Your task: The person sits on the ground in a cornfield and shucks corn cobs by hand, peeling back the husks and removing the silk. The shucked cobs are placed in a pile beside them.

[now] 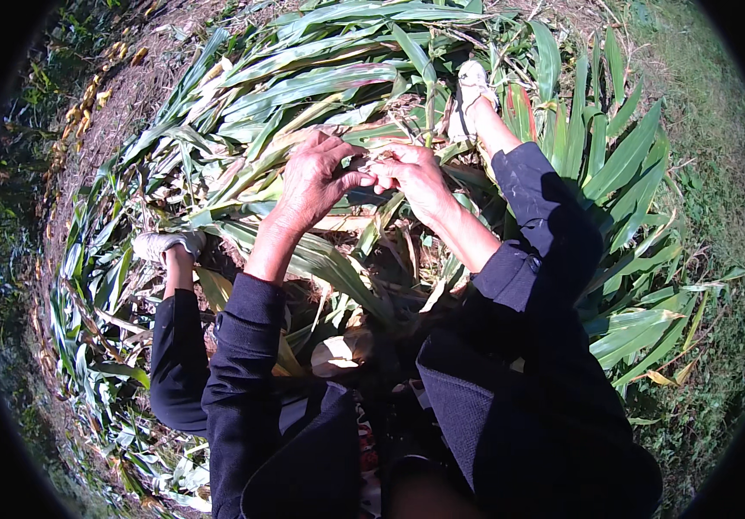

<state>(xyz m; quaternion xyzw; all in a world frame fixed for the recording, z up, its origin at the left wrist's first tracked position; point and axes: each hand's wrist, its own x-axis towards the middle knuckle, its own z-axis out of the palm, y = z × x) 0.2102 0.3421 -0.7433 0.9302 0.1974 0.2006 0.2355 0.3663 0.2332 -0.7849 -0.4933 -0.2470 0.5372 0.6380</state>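
Note:
My left hand (313, 178) and my right hand (416, 180) meet in front of me, fingertips nearly touching. Between them is a dry, brownish tuft (382, 156) of corn husk or silk, pinched by both hands; the fingers hide much of it. Cut corn stalks with long green leaves (320, 81) lie beneath and beyond the hands. Pale, drying husk leaves (275, 152) run up to my left hand. Closer to my body, a broad green leaf (340, 263) slants under my wrists, and a pale dry husk (340, 353) lies by my lap.
My shoes stand among the stalks, the left shoe (168, 245) and the right shoe (474, 87) wide apart. Yellow corn ears (84, 117) lie in a row on the ground at far left. More leafy stalks (632, 168) spread on the right, beside low green grass (716, 214).

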